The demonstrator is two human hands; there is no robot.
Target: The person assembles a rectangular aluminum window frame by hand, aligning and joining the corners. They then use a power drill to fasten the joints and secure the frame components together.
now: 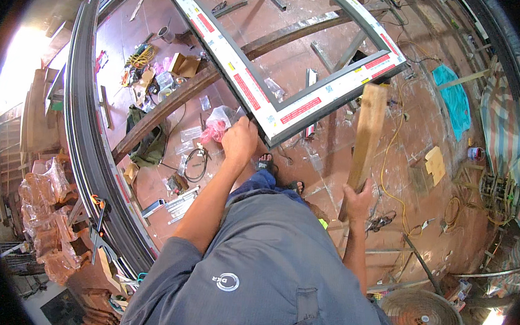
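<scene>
My right hand (pixel 358 199) is wrapped round the lower part of a wooden bar (pixel 369 124), which stands up beside the corner of a rectangular window frame. That frame (pixel 318 106) is dark, with white protective film and red labels on its face. Against its near left edge, close to the corner, my left hand (pixel 240 138) is closed in a fist. A thin tip seems to show above the knuckles, but what the fingers hold is too small to make out. Long wooden beams (pixel 174 100) run beneath the frame.
A stack of long dark profiles (pixel 85 92) stands on the left. Bags, cables and a bucket (pixel 166 34) litter the tiled floor. A yellow cord (pixel 389 188) winds along on the right, near a round fan (pixel 422 320) and a turquoise sheet (pixel 453 100).
</scene>
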